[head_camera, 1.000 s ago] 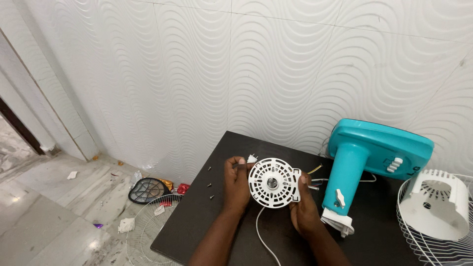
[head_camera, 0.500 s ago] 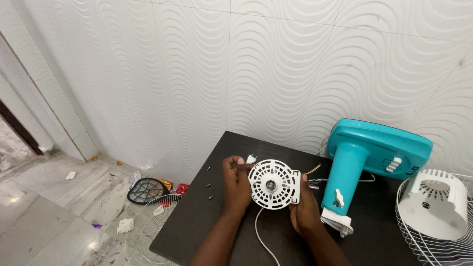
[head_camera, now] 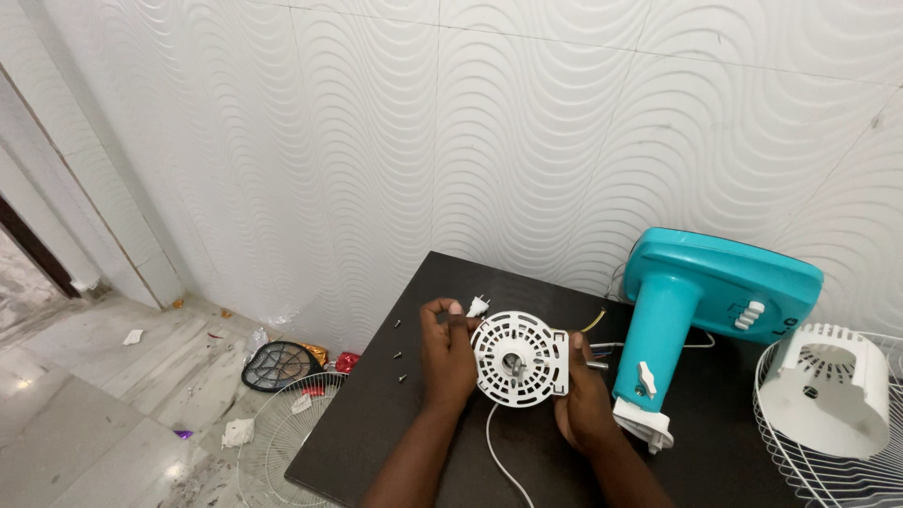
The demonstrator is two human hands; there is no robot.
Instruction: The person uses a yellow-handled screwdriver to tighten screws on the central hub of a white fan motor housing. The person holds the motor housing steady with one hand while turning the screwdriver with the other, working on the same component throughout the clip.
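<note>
A person's left hand point(head_camera: 448, 353) and right hand point(head_camera: 581, 400) each keep a closed grip on opposite edges of a round white fan motor housing point(head_camera: 520, 358), held upright just above a dark surface point(head_camera: 376, 414). A teal fan stand point(head_camera: 701, 301) lies just to its right, with three small screws point(head_camera: 398, 355) to the left.

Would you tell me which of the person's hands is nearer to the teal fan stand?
The right hand: it grips the white round motor cover just beside the teal fan stand. The left hand holds the cover's far side.
</note>
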